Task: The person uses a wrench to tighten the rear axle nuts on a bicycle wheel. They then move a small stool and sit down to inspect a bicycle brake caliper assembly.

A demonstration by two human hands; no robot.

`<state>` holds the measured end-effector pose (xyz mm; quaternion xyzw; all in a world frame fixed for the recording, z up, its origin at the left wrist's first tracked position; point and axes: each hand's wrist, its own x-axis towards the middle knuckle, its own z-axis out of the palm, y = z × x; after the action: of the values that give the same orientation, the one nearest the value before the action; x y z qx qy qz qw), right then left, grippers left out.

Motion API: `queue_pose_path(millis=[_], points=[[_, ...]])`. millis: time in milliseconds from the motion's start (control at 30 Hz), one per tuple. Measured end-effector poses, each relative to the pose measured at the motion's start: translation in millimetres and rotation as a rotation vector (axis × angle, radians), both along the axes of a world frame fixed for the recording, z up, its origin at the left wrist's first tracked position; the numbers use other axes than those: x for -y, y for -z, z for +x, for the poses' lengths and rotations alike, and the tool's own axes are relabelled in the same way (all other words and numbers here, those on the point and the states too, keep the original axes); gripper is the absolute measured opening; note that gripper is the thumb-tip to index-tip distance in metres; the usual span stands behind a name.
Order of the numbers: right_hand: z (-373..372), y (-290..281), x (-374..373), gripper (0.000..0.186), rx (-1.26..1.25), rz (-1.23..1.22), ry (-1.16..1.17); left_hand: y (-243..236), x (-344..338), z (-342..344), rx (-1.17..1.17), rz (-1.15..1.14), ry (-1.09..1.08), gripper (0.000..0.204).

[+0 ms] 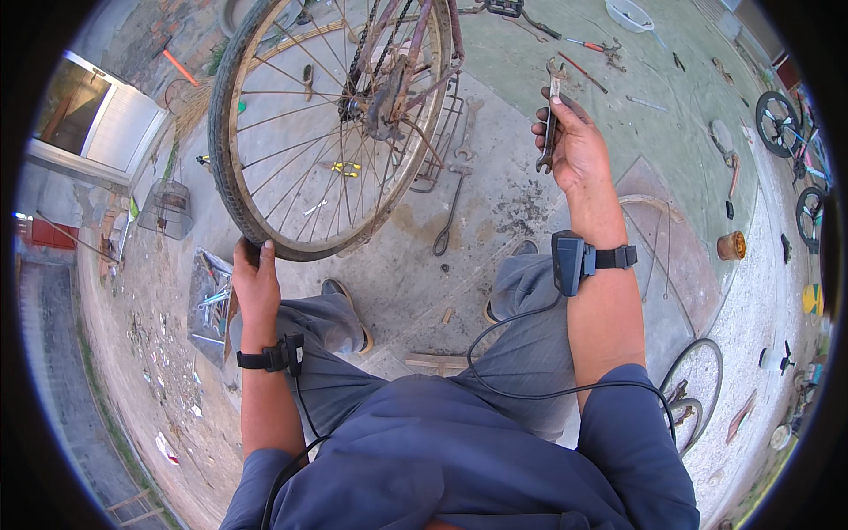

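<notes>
- Left hand [256,281]: grip closed on the near edge of the wheel [351,108] ahead; if it slackens, the wheel might turn.
- Right hand [574,146]: grip around the wrench [552,115], right of the wheel; a loose hold could drop it.
- Slack cable [473,352] might snag.

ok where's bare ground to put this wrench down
Green ground between the right hand and orange-handled tool looks bare; concrete between the shoes is mostly free. It's crowded behind the wheel and at the tool pile.
</notes>
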<state>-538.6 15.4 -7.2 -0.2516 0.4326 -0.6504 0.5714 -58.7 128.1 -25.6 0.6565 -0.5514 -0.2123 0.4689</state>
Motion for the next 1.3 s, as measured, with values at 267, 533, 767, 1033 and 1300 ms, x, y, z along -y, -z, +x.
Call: queue_pose_path(millis=[267,533,767,1033,1300], points=[[-0.4,1.3,-0.1,0.031,-0.003,-0.003,-0.007,-2.5,1.5,1.8,0.033,0.018,0.014,0.035],[-0.2,2.1,0.8,0.030,-0.003,0.010,-0.006,-15.2,0.6,-5.7,0.071,0.036,-0.006,0.037],[0.9,1.7,0.2,0.029,-0.007,0.007,-0.009,-23.0,1.7,-8.1,0.084,0.042,-0.006,0.038],[3.3,-0.8,-0.6,0.025,0.017,0.007,0.003,-27.0,5.2,-10.2,0.025,0.001,-0.007,0.039],[1.7,1.3,0.1,0.029,0.004,0.005,-0.013,-28.7,11.0,-9.7,-0.023,-0.041,-0.021,0.041]])
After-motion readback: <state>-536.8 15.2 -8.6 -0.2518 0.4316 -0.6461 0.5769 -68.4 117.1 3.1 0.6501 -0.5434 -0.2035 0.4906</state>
